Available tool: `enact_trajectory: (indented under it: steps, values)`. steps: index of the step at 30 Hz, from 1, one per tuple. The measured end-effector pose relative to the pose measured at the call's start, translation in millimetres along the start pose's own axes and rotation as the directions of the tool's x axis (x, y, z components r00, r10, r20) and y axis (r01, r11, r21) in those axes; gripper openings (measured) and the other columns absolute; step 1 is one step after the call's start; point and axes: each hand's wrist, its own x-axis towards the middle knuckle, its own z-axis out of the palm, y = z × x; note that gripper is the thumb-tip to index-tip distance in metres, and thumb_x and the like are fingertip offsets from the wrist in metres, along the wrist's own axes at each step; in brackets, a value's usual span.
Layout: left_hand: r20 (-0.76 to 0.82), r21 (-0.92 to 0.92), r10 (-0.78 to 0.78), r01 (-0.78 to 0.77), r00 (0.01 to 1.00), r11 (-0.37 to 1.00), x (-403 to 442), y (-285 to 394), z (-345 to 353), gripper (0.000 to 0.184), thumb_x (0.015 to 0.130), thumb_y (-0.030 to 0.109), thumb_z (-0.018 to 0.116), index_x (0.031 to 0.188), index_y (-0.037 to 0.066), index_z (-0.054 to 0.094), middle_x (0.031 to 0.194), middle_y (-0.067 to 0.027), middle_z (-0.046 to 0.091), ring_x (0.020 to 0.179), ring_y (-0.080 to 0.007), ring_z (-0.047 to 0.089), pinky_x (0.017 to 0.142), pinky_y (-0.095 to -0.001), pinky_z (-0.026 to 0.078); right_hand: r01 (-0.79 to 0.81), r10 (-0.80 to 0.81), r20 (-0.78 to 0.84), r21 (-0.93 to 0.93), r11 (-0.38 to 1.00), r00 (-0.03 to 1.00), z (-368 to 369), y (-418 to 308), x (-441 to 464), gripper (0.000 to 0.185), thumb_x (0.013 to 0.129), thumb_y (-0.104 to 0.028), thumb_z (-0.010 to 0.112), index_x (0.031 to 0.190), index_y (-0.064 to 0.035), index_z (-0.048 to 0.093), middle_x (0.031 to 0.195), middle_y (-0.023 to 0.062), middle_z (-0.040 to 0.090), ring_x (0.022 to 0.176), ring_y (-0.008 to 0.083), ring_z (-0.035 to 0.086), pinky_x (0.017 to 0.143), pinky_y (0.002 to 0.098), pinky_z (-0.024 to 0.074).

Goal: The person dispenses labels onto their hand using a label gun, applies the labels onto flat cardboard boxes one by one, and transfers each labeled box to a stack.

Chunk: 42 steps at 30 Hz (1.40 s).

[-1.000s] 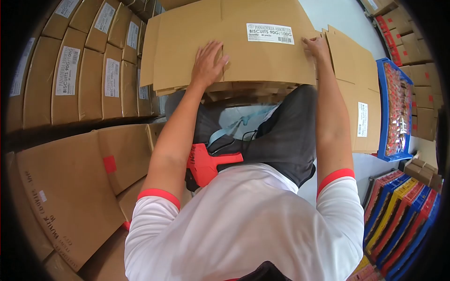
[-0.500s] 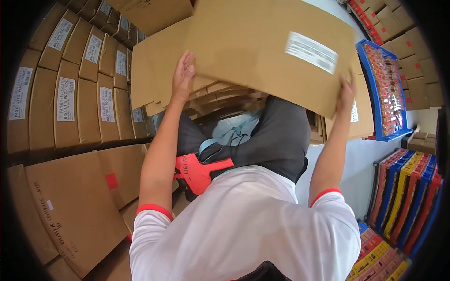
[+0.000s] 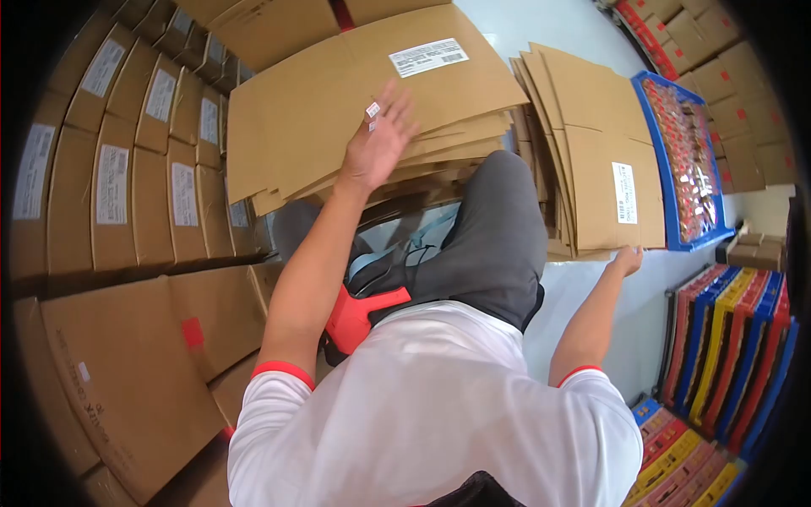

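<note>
My left hand (image 3: 378, 152) is open, palm turned up and fingers apart and slightly blurred, over a stack of flattened cardboard boxes (image 3: 312, 101). Small white stickers (image 3: 372, 111) cling to its thumb or finger. The top sheet of that stack carries a white printed label (image 3: 428, 57). At the near edge of a second flattened-box stack (image 3: 601, 152), my right hand (image 3: 627, 260) has its fingers closed on the cardboard rim. A white label (image 3: 624, 193) faces up on that stack. Between the two stacks, my knee sticks up.
Packed labelled cartons (image 3: 112, 182) are piled on the left, with a large carton (image 3: 127, 372) nearer me. A blue crate (image 3: 673, 203) of wrapped packets stands right of the second stack. Coloured stacked trays (image 3: 731, 346) are at lower right. A red tool (image 3: 359, 317) lies at my waist.
The labelled cardboard sheet that both hands held up now lies flat on the left stack. My left hand has let go; my right hand has moved down to the right stack's edge.
</note>
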Motion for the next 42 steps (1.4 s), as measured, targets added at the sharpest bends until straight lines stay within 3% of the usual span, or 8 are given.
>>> enact_trajectory:
  steps: [2, 4, 7, 14, 30, 33, 38, 42]
  values:
    - [0.072, -0.196, -0.065, 0.078, 0.995, 0.978, -6.8, 4.2, 13.8, 0.121, 0.075, 0.067, 0.075, 0.165, 0.012, 0.016, 0.168, -0.0178, 0.019, 0.156, -0.0305, 0.020, 0.126, -0.0486, 0.022, 0.500, -0.676, -0.012, -0.663, 0.557, 0.737, 17.5, 14.5, 1.4, 0.036, 0.100, -0.003, 0.053, 0.135, 0.0035, 0.060, 0.120, 0.0150, 0.068, 0.106, 0.0217, 0.066, 0.088, 0.0324, 0.0564]
    - [0.091, -0.210, -0.084, 0.101, 0.992, 0.972, -10.3, 4.2, 27.0, 0.122, 0.074, 0.068, 0.075, 0.165, 0.014, 0.016, 0.168, -0.0177, 0.020, 0.156, -0.0311, 0.020, 0.126, -0.0491, 0.023, 0.479, -0.464, 0.190, -0.039, 0.877, 0.865, 71.0, -11.4, -43.9, 0.035, 0.101, -0.006, 0.054, 0.135, 0.0042, 0.060, 0.118, 0.0155, 0.069, 0.105, 0.0216, 0.068, 0.089, 0.0318, 0.0564]
    - [0.153, -0.241, -0.128, 0.162, 0.980, 0.957, -12.8, -0.8, 46.1, 0.124, 0.072, 0.069, 0.076, 0.165, 0.015, 0.014, 0.168, -0.0180, 0.018, 0.155, -0.0325, 0.022, 0.125, -0.0497, 0.025, 0.004, -0.264, 0.766, 0.323, 0.946, 0.587, 131.9, -106.9, -222.1, 0.032, 0.103, -0.016, 0.060, 0.129, 0.0028, 0.063, 0.112, 0.0147, 0.071, 0.104, 0.0221, 0.070, 0.096, 0.0331, 0.0559]
    - [0.203, -0.237, -0.127, 0.174, 0.971, 0.956, -20.9, 4.3, 53.9, 0.139, 0.067, 0.075, 0.080, 0.166, 0.016, 0.002, 0.171, -0.0205, 0.006, 0.157, -0.0349, 0.017, 0.127, -0.0495, 0.022, -0.141, -0.256, 0.946, 0.231, 0.963, -0.197, 175.7, -161.3, -395.2, 0.023, 0.097, -0.008, 0.068, 0.115, 0.0055, 0.071, 0.107, 0.0137, 0.074, 0.096, 0.0169, 0.071, 0.087, 0.0289, 0.0556]
    - [-0.099, 0.438, 0.088, -0.036, 0.991, 0.898, 8.9, 15.3, -35.2, 0.086, 0.103, 0.059, 0.050, 0.161, 0.003, 0.024, 0.164, -0.0174, 0.032, 0.153, -0.0282, 0.030, 0.124, -0.0435, 0.026, 0.005, -0.304, 0.940, 0.307, 0.952, 0.159, 208.8, -144.0, -400.9, 0.013, 0.093, -0.009, 0.074, 0.097, 0.0040, 0.072, 0.084, 0.0087, 0.074, 0.077, 0.0127, 0.071, 0.074, 0.0255, 0.0584]
    - [-0.289, 0.652, 0.210, 0.032, 0.934, 0.757, 8.7, 18.7, -110.9, 0.073, 0.106, 0.052, 0.048, 0.159, 0.003, 0.033, 0.164, -0.0166, 0.033, 0.152, -0.0284, 0.032, 0.124, -0.0439, 0.025, 0.083, -0.297, 0.927, 0.285, 0.955, 0.229, 250.3, -146.9, -350.7, 0.019, 0.093, -0.014, 0.074, 0.097, 0.0048, 0.072, 0.085, 0.0093, 0.074, 0.075, 0.0144, 0.071, 0.073, 0.0266, 0.0589]
    - [-0.127, 0.983, 0.263, 0.156, 0.956, -0.092, -8.6, 10.0, -147.8, 0.068, 0.103, 0.052, 0.050, 0.154, 0.007, 0.043, 0.157, -0.0185, 0.044, 0.150, -0.0333, 0.035, 0.125, -0.0505, 0.021, 0.323, -0.196, 0.942, 0.102, 0.941, 0.272, 372.7, -131.8, -240.2, 0.020, 0.092, -0.019, 0.074, 0.097, 0.0007, 0.073, 0.086, 0.0072, 0.072, 0.074, 0.0142, 0.070, 0.071, 0.0279, 0.0579]
    - [-0.111, 0.978, 0.292, 0.156, 0.950, -0.136, -6.1, 5.6, -147.4, 0.072, 0.101, 0.056, 0.051, 0.154, 0.009, 0.043, 0.156, -0.0170, 0.046, 0.150, -0.0320, 0.036, 0.125, -0.0508, 0.020, 0.575, -0.068, 0.969, -0.084, 0.813, 0.238, 450.1, -126.0, -214.2, 0.021, 0.091, -0.021, 0.076, 0.095, -0.0009, 0.073, 0.085, 0.0059, 0.072, 0.074, 0.0136, 0.068, 0.067, 0.0278, 0.0578]
